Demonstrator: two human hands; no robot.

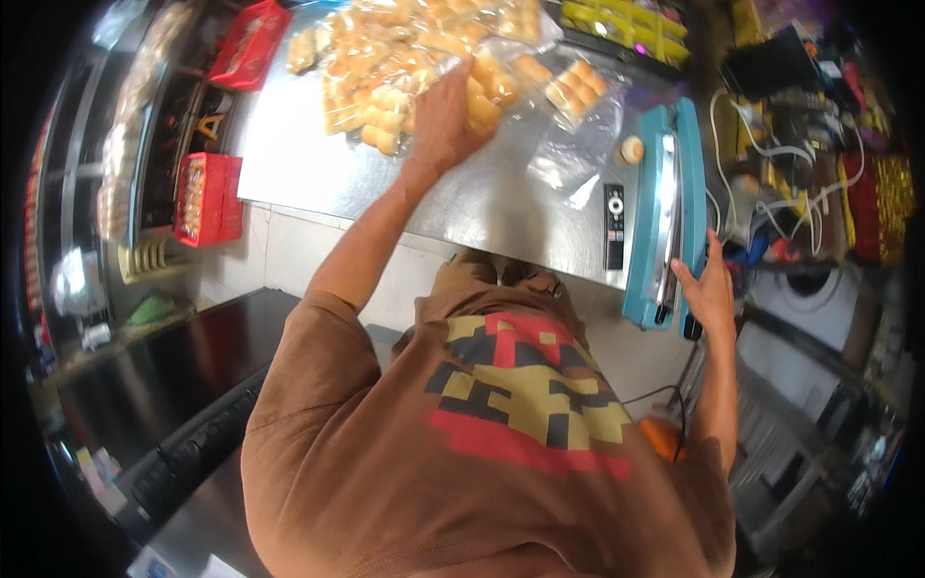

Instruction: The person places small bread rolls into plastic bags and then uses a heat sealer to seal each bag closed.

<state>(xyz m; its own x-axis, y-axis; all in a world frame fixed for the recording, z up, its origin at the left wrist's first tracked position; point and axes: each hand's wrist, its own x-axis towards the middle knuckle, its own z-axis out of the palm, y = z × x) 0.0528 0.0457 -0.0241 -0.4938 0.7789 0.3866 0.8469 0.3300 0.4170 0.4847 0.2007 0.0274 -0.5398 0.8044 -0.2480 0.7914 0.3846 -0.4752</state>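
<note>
My left hand (449, 119) rests at the near right side of a pile of bagged bread rolls (376, 65), with its fingers on a clear bag of rolls (485, 90); the plastic's glare hides whether it grips the bag. On the right, my right hand (704, 285) is at the near end of a teal impulse sealer (654, 209), thumb over its edge and fingers at its outer side. Between the pile and the sealer lies a clear plastic bag (571, 155) beside a small block of rolls (577, 90). A single small roll (632, 149) sits by the sealer.
The steel table (462, 202) has a black remote control (613, 227) near its front edge. A yellow rack (625, 29) stands at the back. Red crates (220, 199) with packed goods are at the left. White cables (780, 152) tangle among clutter at the right.
</note>
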